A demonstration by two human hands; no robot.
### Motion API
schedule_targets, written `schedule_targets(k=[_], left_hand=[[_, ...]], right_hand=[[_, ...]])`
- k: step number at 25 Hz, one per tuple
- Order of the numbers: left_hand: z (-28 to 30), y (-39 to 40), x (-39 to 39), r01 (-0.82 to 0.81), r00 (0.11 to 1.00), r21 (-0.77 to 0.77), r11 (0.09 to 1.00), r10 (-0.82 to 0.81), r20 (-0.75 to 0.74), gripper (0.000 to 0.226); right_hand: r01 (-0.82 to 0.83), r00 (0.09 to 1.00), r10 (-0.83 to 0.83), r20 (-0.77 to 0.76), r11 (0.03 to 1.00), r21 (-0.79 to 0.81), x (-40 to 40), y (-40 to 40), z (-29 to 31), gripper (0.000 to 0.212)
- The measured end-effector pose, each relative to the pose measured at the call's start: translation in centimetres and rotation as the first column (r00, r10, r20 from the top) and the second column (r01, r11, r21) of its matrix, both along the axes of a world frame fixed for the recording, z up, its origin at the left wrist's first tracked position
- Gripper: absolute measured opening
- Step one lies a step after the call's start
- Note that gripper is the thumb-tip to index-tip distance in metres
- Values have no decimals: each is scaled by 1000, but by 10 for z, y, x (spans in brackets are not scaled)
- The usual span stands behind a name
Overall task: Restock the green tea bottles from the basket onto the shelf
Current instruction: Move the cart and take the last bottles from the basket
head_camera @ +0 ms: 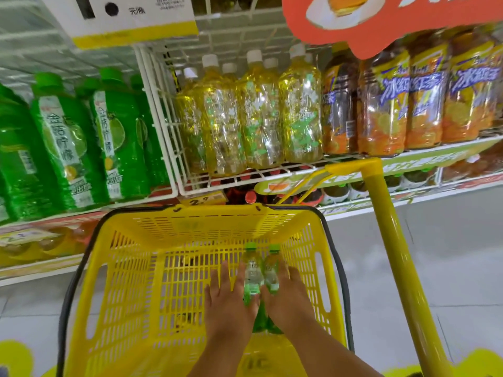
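Observation:
Two green tea bottles with green caps lie side by side on the floor of the yellow basket (130, 268), caps pointing toward the shelf: the left bottle (251, 273) and the right bottle (272, 270). My left hand (228, 303) reaches into the basket with straight fingers along the left bottle's left side and its thumb on the bottle's lower part. My right hand (290, 297) mirrors it, with fingers straight beside the right bottle and the thumb touching it. The bottles' bases are hidden between my hands.
The shelf (408, 153) ahead holds green lime drink bottles (65, 148) at left, yellow tea bottles (258, 112) in a white wire rack, and orange iced tea bottles (424, 99) at right. The basket's raised yellow handle (392, 240) stands at right. A lower shelf holds more bottles.

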State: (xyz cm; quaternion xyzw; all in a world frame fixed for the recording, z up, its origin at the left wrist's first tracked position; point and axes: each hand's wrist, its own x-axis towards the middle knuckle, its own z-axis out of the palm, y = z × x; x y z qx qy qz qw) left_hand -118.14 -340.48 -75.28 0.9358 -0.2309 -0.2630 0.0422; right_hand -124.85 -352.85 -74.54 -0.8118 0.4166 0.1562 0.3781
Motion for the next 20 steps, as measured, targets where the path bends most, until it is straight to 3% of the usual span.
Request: schedule_targets(k=[3,7,10,12,14,20], left_hand=[[-16,-8,-2,-92,983,-17,996,89,-163,91],[-30,-21,-4,-381,858,-134,915,296,-420,98],[-38,-26,0,-504,803,-91,859,428,-415,64],[-41,-24,4,-543,775,-51,838,477,-414,48],[-42,-18,6,-569,752,-36,822,503,-426,48],[-28,-6,12,-594,745,-58,802,521,-417,46]], right_hand=[[201,979,-196,-60,975,96,7,5,-16,77],[297,941,-280,-190,953,65,20,4,-32,69],[271,942,-259,-214,962,29,22,5,-42,53],[328,930,-303,-210,940,98,18,5,-50,43],[379,919,-346,-190,907,184,13,5,-55,40],[384,921,-355,-162,901,205,12,2,-46,48]])
